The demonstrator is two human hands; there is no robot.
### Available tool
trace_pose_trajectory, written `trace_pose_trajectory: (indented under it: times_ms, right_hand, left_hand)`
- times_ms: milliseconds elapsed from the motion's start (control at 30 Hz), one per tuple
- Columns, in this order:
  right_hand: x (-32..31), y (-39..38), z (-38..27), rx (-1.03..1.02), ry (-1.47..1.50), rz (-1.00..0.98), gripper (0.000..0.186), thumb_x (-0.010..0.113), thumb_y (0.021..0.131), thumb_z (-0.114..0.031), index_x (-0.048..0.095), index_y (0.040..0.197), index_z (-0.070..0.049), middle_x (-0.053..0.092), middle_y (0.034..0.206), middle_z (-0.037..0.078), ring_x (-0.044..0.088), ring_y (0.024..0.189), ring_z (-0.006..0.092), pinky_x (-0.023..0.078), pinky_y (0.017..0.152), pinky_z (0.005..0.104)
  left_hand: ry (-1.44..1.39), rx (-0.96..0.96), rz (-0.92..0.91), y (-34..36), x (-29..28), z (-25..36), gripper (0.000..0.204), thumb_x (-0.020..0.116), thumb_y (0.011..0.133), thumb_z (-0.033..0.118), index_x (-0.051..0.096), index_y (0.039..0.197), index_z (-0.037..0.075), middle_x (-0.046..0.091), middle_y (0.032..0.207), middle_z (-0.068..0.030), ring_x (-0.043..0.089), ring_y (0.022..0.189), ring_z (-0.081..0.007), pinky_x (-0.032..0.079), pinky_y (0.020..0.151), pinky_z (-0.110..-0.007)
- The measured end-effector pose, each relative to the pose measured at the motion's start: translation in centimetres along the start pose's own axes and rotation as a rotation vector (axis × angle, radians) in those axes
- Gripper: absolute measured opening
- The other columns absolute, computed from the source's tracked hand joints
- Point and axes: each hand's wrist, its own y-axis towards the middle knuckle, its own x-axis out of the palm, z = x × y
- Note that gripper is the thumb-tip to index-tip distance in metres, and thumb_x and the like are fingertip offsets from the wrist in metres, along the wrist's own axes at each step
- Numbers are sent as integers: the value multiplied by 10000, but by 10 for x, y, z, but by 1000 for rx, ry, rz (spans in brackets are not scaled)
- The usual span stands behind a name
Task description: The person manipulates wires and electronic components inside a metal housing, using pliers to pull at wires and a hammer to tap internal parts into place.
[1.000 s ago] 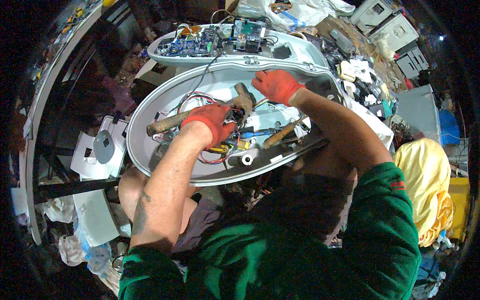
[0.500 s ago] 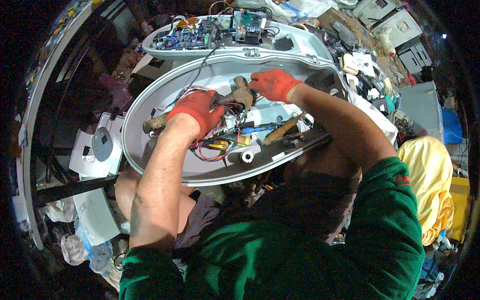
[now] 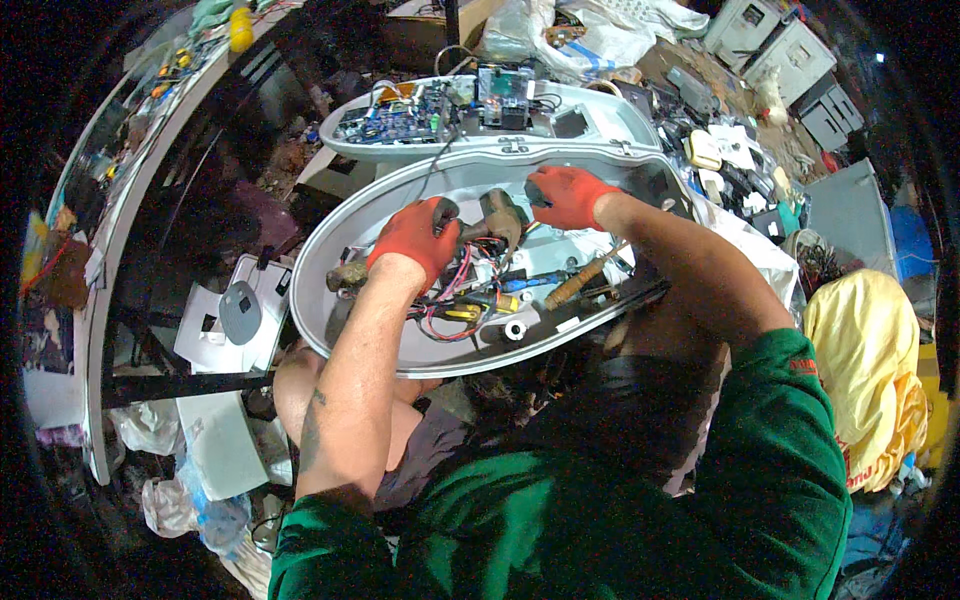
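Observation:
Both my hands wear red gloves with dark palms, inside a long grey plastic housing [image 3: 312, 330]. My left hand [image 3: 412, 240] is curled above the handle of a hammer [image 3: 500, 218]; what its fingers grip, if anything, is hidden. The hammer's head points toward my right hand and its handle end shows left of my left wrist. Beyond the hammer head, my right hand [image 3: 572, 198] is closed near the far wall, with nothing nameable visible in its fingers. Below lie tangled wires [image 3: 455, 285], yellow-and-black handled pliers [image 3: 465, 310], a blue tool [image 3: 535, 280] and a wooden-handled tool [image 3: 578, 283].
The hinged lid [image 3: 610, 125] stands open at the far side, carrying a circuit board [image 3: 385, 125] and a clear-covered module [image 3: 503, 95]. Mixed electronic scrap [image 3: 735, 165] is heaped to the right, near a yellow sack [image 3: 860, 370]. White plastic panels [image 3: 220, 440] lie at left.
The view has shifted, so the housing appears farther right and lower. My left hand has lifted slightly off the wires and hammer handle; my right hand stays by the far wall.

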Motion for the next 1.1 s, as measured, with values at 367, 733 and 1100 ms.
trace_pose_trajectory:
  times_ms: [367,733,1100]
  right_hand:
    - [-85,-40,-87,38,825,46,245,590,915,-258,637,1036,-51,625,812,18,550,733,109,480,665,319]
    - [-93,-43,-80,196,1248,-288,196,646,884,-217,683,985,-53,658,793,14,580,678,108,450,607,271]
    - [-77,-35,-59,101,525,137,418,571,912,-372,621,1164,-42,655,1142,181,612,1060,340,470,948,405]
  left_hand:
    - [-457,300,143,-32,-7,33,459,709,804,325,625,1147,31,654,1087,-167,636,993,-265,489,879,-364]
    - [-222,475,153,-30,-5,26,344,605,868,350,661,1088,91,636,1083,-157,602,1014,-374,482,894,-437]
    - [-48,209,700,-39,-134,5,294,708,791,319,714,914,53,700,898,-161,666,846,-302,518,775,-393]
